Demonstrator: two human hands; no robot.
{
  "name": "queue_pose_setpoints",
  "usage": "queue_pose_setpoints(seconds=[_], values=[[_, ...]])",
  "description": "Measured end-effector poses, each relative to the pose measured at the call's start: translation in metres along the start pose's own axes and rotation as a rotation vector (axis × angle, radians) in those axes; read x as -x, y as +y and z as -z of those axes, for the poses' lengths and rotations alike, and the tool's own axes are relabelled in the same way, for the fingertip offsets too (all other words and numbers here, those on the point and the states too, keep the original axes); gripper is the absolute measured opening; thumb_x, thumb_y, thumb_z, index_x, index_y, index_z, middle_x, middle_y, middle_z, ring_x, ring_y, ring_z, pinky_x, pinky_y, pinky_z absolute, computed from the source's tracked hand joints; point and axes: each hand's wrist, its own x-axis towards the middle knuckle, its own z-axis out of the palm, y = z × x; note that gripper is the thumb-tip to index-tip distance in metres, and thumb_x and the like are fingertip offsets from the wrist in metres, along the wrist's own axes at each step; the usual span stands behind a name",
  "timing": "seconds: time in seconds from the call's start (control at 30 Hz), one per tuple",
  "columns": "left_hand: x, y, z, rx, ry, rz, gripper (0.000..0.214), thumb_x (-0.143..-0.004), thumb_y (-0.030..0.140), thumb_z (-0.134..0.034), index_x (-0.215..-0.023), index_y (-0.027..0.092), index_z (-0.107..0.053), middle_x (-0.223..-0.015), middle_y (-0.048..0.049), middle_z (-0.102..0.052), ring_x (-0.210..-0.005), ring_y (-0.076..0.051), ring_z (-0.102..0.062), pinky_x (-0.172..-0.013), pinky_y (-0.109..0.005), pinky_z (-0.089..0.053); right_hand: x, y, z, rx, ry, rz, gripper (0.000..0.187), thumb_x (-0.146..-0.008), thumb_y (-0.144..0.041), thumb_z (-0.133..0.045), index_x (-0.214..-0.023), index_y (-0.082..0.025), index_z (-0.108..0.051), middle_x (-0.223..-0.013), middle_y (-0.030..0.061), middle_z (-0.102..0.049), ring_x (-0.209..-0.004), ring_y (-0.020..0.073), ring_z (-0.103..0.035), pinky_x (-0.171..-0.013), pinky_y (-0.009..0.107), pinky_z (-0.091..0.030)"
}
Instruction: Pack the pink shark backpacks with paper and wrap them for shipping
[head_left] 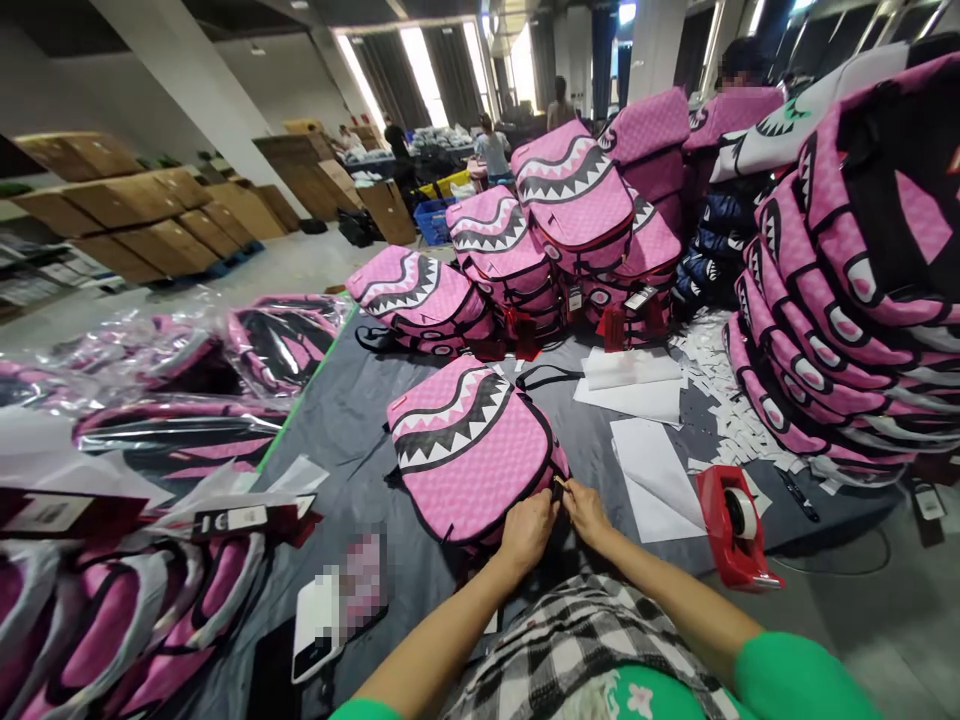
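Observation:
A pink backpack (480, 460) with a black-and-white shark-mouth print lies on the dark table covering, right in front of me. At its lower right edge both hands come close together. My left hand (529, 530) is closed, its fingers gripping the edge of the backpack. My right hand (587, 510) pinches at the same corner, where a small dark piece with a bit of gold shows between the hands. Whether that piece is a zip pull is too small to tell. A black strap (551, 375) trails from the far side of the backpack.
Stacked shark-print backpacks stand behind (574, 195) and at the right (847, 300). A red tape dispenser (731, 530), white sheets (656, 480), a dark cutter-like tool (799, 497) and scattered white slips (724, 390) lie right. A phone (315, 625) and plastic-wrapped bags (187, 430) are left.

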Motion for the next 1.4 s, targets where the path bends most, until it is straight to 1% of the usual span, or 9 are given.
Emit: queue_pose_setpoints(seconds=[0.13,0.33,0.47,0.57,0.67,0.87,1.1,1.23,1.4], values=[[-0.015,0.008,0.034,0.235,0.133,-0.049,0.022,-0.093,0.028,-0.048,-0.074,0.020,-0.055,-0.068,-0.0004,-0.061,-0.067,-0.016,-0.058,-0.064,-0.026,-0.036,0.023,-0.027,0.017,-0.147,-0.184,-0.097,0.036,-0.094,-0.054,-0.039,-0.076,-0.023,-0.037,-0.060,-0.0068,-0.035,-0.047,0.0090,-0.035,-0.042,0.020,-0.025],[-0.057,0.037,0.124,0.584,0.262,-0.160,0.028,-0.087,0.040,-0.051,-0.067,0.020,-0.048,-0.061,0.0044,-0.043,-0.057,-0.012,-0.040,-0.056,-0.023,-0.030,0.051,-0.108,0.008,-0.243,-0.469,-0.017,0.049,-0.087,-0.070,-0.044,-0.079,-0.022,-0.043,-0.061,-0.0057,-0.045,-0.048,0.0079,-0.040,-0.042,0.018,-0.031],[-0.037,0.045,0.162,0.620,0.165,-0.331,0.027,-0.075,0.044,-0.066,-0.069,0.019,-0.057,-0.063,0.0040,-0.048,-0.058,-0.012,-0.040,-0.055,-0.023,-0.031,0.038,-0.155,0.035,-0.180,-0.349,0.178,0.047,-0.090,-0.065,-0.045,-0.071,-0.023,-0.034,-0.057,-0.0088,-0.035,-0.046,0.0057,-0.032,-0.043,0.018,-0.027],[-0.006,0.042,0.166,0.652,0.280,-0.369,0.032,-0.072,0.046,-0.070,-0.064,0.020,-0.052,-0.060,0.0051,-0.044,-0.058,-0.011,-0.036,-0.054,-0.024,-0.029,0.032,-0.181,0.049,-0.200,-0.431,0.174,0.042,-0.098,-0.059,-0.028,-0.072,-0.025,-0.026,-0.055,-0.0111,-0.025,-0.041,0.0058,-0.024,-0.041,0.019,-0.026],[0.009,0.044,0.178,0.904,0.466,-0.277,0.039,-0.074,0.050,-0.069,-0.064,0.020,-0.047,-0.059,0.0068,-0.038,-0.054,-0.009,-0.031,-0.051,-0.022,-0.026,0.031,-0.216,0.051,0.283,-0.344,0.406,0.034,-0.102,-0.038,-0.032,-0.072,-0.023,-0.036,-0.056,-0.0056,-0.040,-0.046,0.0092,-0.041,-0.047,0.020,-0.034],[0.013,0.053,0.239,1.276,0.421,-0.182,0.045,-0.054,0.049,-0.081,-0.063,0.018,-0.051,-0.054,0.0080,-0.044,-0.047,-0.005,-0.033,-0.044,-0.018,-0.024,0.038,-0.304,0.068,1.374,-0.119,0.786,0.021,-0.091,-0.005,-0.043,-0.090,-0.010,-0.064,-0.085,0.0181,-0.068,-0.073,0.0252,-0.067,-0.050,0.028,-0.040],[0.013,0.054,0.233,1.330,0.593,-0.224,0.047,-0.055,0.055,-0.079,-0.065,0.019,-0.051,-0.052,0.0075,-0.049,-0.043,-0.006,-0.041,-0.041,-0.017,-0.029,0.037,-0.343,0.095,1.130,-0.351,0.698,0.023,-0.093,-0.014,-0.050,-0.070,-0.016,-0.057,-0.058,0.0001,-0.057,-0.050,0.0093,-0.048,-0.052,0.022,-0.032],[0.013,0.059,0.228,1.469,0.553,-0.207,0.048,-0.050,0.051,-0.082,-0.068,0.017,-0.053,-0.057,0.0068,-0.052,-0.047,-0.006,-0.045,-0.043,-0.017,-0.033,0.033,-0.346,0.092,0.795,-0.569,0.503,0.030,-0.095,-0.018,-0.045,-0.065,-0.018,-0.047,-0.048,-0.0061,-0.048,-0.040,0.0061,-0.041,-0.045,0.019,-0.029],[0.027,0.053,0.228,1.449,0.446,-0.211,0.048,-0.057,0.057,-0.078,-0.071,0.018,-0.054,-0.056,0.0060,-0.054,-0.043,-0.006,-0.043,-0.039,-0.017,-0.032,0.034,-0.351,0.102,0.657,-0.567,0.364,0.029,-0.093,-0.020,-0.046,-0.065,-0.018,-0.049,-0.045,-0.0054,-0.052,-0.034,0.0078,-0.048,-0.040,0.017,-0.035]])
